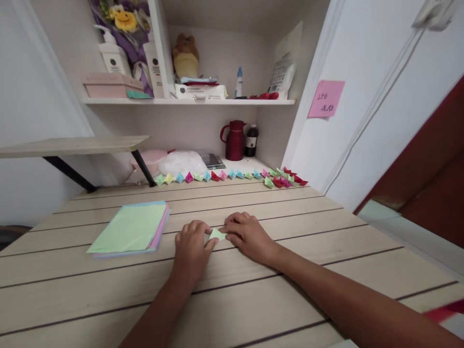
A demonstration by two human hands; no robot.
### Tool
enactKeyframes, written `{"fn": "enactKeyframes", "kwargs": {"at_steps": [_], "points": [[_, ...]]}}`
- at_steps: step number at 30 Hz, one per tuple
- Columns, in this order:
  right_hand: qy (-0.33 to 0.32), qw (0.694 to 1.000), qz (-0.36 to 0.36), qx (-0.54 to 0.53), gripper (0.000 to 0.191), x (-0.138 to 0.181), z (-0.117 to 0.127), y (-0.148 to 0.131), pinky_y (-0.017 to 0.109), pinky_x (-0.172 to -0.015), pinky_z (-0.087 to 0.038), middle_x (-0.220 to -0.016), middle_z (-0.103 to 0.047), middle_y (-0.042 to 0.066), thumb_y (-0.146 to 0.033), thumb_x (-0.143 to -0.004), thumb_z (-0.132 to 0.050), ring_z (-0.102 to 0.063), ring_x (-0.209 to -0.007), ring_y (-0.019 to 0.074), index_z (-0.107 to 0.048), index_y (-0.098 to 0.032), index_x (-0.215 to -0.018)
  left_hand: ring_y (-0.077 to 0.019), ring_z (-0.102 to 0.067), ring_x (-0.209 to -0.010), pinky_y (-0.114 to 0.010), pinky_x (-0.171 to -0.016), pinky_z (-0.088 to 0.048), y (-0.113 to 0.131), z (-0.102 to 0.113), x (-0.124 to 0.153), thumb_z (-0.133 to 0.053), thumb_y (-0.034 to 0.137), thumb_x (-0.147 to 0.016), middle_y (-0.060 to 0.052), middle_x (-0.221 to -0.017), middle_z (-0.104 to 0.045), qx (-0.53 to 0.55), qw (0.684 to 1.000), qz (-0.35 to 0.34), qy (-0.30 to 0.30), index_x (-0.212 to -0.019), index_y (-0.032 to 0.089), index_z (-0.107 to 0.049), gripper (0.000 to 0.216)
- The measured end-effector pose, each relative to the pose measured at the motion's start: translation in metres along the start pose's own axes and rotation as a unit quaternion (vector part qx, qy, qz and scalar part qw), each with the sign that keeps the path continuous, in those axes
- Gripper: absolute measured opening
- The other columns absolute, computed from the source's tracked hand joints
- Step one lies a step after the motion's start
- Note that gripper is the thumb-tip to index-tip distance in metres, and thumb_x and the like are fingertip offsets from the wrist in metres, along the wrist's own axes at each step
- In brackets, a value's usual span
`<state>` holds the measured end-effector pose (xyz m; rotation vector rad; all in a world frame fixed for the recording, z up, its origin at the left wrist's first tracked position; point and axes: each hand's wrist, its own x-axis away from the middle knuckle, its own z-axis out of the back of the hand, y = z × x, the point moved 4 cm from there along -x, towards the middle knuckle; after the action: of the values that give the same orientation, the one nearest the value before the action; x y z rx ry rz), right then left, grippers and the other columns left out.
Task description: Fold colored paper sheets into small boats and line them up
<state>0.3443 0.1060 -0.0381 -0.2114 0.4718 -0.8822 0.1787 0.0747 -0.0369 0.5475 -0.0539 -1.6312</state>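
A small folded piece of light green paper (pixel 217 235) lies between my two hands in the middle of the table. My left hand (pixel 193 244) pinches its left corner between thumb and fingers. On the other side, my right hand (pixel 248 236) has its thumb and fingertips closed on the right corner. My fingers cover both ends of the paper, so only its pointed middle shows. To the left of my hands is a stack of coloured paper sheets (pixel 130 227), light green on top, with pink and blue edges below.
Along the table's back edge runs a row of small folded paper boats (pixel 206 176), ending in a pile (pixel 284 180) at the right. A raised wooden stand (pixel 72 145) occupies the back left. Behind are a red jug (pixel 235 141), a dark bottle (pixel 251 140) and a loaded shelf (pixel 195 101).
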Motion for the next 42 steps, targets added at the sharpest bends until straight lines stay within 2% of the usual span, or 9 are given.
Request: {"fn": "enactKeyframes", "kwargs": {"at_steps": [6, 11, 18, 23, 26, 28, 34, 39, 42], "points": [[-0.06, 0.989, -0.103, -0.087, 0.032, -0.025, -0.002, -0.002, 0.043, -0.092, -0.034, -0.108, -0.061, 0.003, -0.031, -0.07, -0.075, -0.053, -0.105, 0.0235, -0.069, -0.028, -0.101, -0.0218, -0.054, -0.101, -0.036, -0.085, -0.036, -0.003, 0.001, 0.003, -0.062, 0.021, -0.077, -0.002, -0.1, -0.064, 0.027, 1.0, 0.003, 0.006, -0.082, 0.022, -0.057, 0.007], [-0.028, 0.959, -0.147, -0.24, 0.015, -0.038, -0.018, 0.0, 0.031, -0.078, -0.04, -0.085, -0.063, 0.0, -0.025, -0.063, -0.076, -0.057, -0.084, 0.0173, -0.068, -0.019, -0.074, -0.0217, -0.056, -0.098, -0.038, -0.087, -0.037, -0.005, 0.002, 0.002, -0.06, 0.018, -0.077, -0.001, -0.094, -0.065, 0.065, 0.998, 0.01, 0.008, -0.083, 0.022, -0.055, 0.008], [0.029, 0.778, -0.189, -0.598, 0.033, -0.028, 0.001, 0.003, 0.025, -0.063, -0.037, -0.067, -0.06, -0.001, -0.043, -0.065, -0.077, -0.051, -0.062, 0.0108, -0.06, -0.016, -0.072, -0.0185, -0.063, -0.082, -0.039, -0.083, -0.047, -0.015, 0.002, 0.004, -0.056, 0.027, -0.081, -0.004, -0.099, -0.064, 0.306, 0.952, 0.033, -0.007, -0.113, 0.022, -0.05, 0.033], [0.07, 0.74, -0.199, -0.639, 0.038, -0.028, 0.024, -0.009, 0.024, -0.063, -0.04, -0.065, -0.057, -0.002, -0.043, -0.059, -0.082, -0.053, -0.062, 0.0107, -0.057, -0.016, -0.071, -0.0175, -0.067, -0.072, -0.035, -0.073, -0.051, 0.01, 0.022, -0.009, -0.063, 0.042, -0.076, -0.005, -0.094, -0.063, 0.493, 0.858, 0.134, -0.054, -0.115, 0.019, -0.049, 0.047], [0.107, 0.752, -0.179, -0.625, 0.036, -0.027, 0.032, -0.008, 0.025, -0.064, -0.042, -0.064, -0.056, -0.002, -0.043, -0.063, -0.079, -0.052, -0.061, 0.0107, -0.058, -0.015, -0.074, -0.0182, -0.069, -0.077, -0.033, -0.075, -0.05, 0.035, 0.033, -0.026, -0.072, 0.041, -0.07, -0.01, -0.107, -0.064, 0.517, 0.84, 0.145, -0.08, -0.117, 0.019, -0.052, 0.055], [0.121, 0.773, -0.158, -0.602, 0.03, -0.026, 0.035, -0.002, 0.025, -0.064, -0.042, -0.065, -0.056, -0.003, -0.04, -0.067, -0.076, -0.051, -0.061, 0.0107, -0.059, -0.015, -0.075, -0.0171, -0.067, -0.071, -0.031, -0.07, -0.049, 0.04, 0.028, -0.036, -0.074, 0.043, -0.068, -0.009, -0.097, -0.067, 0.513, 0.839, 0.168, -0.067, -0.114, 0.017, -0.055, 0.056], [0.11, 0.897, -0.102, -0.416, 0.004, -0.028, 0.035, 0.024, 0.022, -0.059, -0.036, -0.064, -0.056, -0.003, -0.019, -0.072, -0.064, -0.047, -0.059, 0.0098, -0.062, -0.016, -0.074, -0.0106, -0.056, -0.062, -0.026, -0.071, -0.047, 0.02, -0.015, -0.044, -0.08, 0.042, -0.06, -0.001, -0.062, -0.062, 0.586, 0.787, 0.191, -0.034, -0.071, 0.011, -0.065, 0.036], [0.092, 0.932, -0.088, -0.341, 0.005, -0.027, 0.036, 0.028, 0.021, -0.057, -0.035, -0.062, -0.055, -0.004, -0.015, -0.077, -0.059, -0.046, -0.058, 0.01, -0.063, -0.017, -0.079, -0.0138, -0.062, -0.077, -0.026, -0.076, -0.047, 0.013, -0.017, -0.046, -0.083, 0.033, -0.06, -0.005, -0.082, -0.068, 0.59, 0.789, 0.173, -0.02, -0.092, 0.014, -0.068, 0.04], [0.113, 0.967, -0.044, -0.226, 0.011, -0.026, 0.043, 0.021, 0.022, -0.062, -0.035, -0.072, -0.062, -0.001, -0.012, -0.078, -0.058, -0.052, -0.066, 0.0121, -0.066, -0.018, -0.083, -0.0179, -0.063, -0.088, -0.027, -0.079, -0.048, 0.01, -0.014, -0.049, -0.086, 0.023, -0.052, -0.008, -0.096, -0.067, 0.57, 0.804, 0.167, 0.01, -0.1, 0.017, -0.067, 0.052]]}}
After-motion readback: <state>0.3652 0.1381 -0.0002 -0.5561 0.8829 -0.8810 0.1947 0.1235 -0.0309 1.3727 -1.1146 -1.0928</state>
